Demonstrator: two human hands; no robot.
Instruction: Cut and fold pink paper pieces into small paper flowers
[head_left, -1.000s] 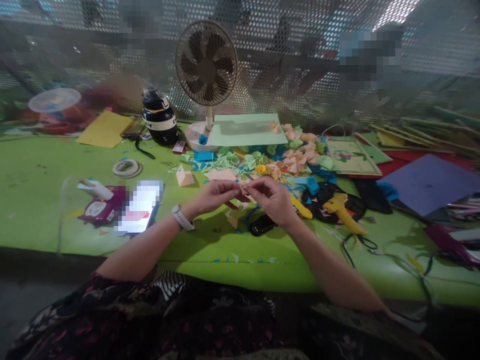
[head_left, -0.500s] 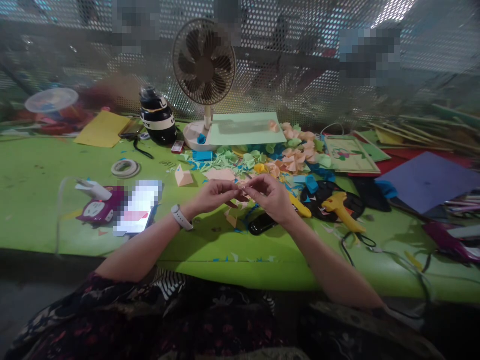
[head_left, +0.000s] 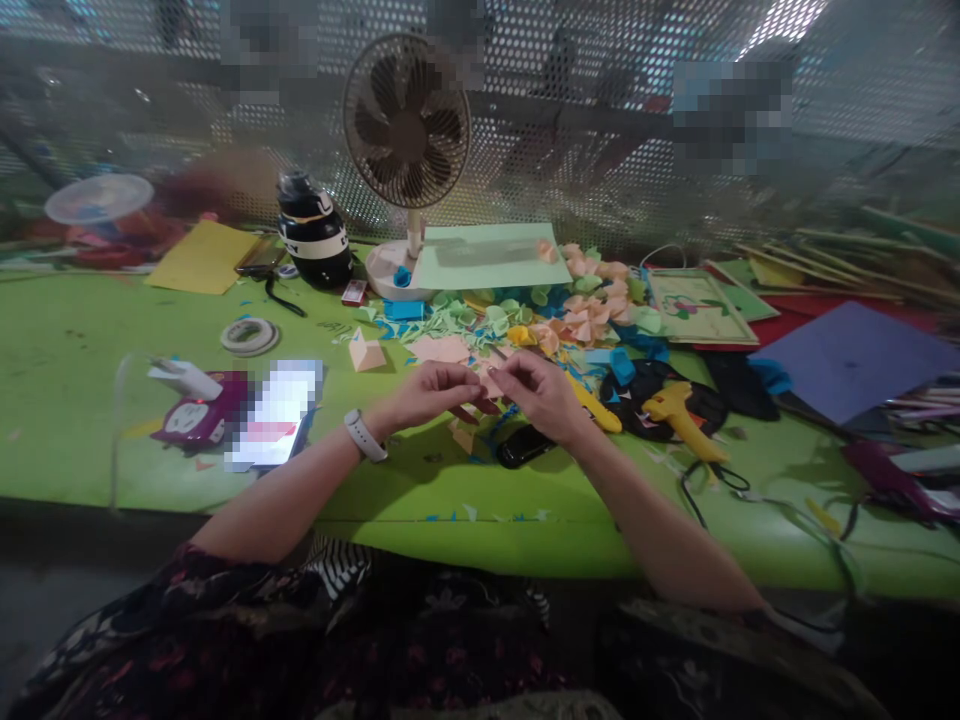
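Observation:
My left hand [head_left: 442,393] and my right hand [head_left: 531,390] meet over the green table, fingertips pinched close together. A small piece of peach paper [head_left: 488,386] shows between them, partly covered by the fingers; its exact shape is too small to tell. Just behind the hands lies a flat peach paper sheet [head_left: 441,349] among scraps. Under my right hand are a glossy black object [head_left: 525,446] and a yellow-handled tool [head_left: 598,405], partly hidden. A folded peach paper piece [head_left: 366,351] rests left of the hands.
Cut paper petals [head_left: 592,315] heap behind the hands, before a fan [head_left: 409,130] and a black bottle [head_left: 313,235]. At left lie tape rolls [head_left: 249,337] and a phone [head_left: 277,415]. A yellow glue gun [head_left: 682,418] with a cord lies at right.
The fingertips have drawn slightly apart, and a little more of the peach paper shows between them. The rest of the table is unchanged.

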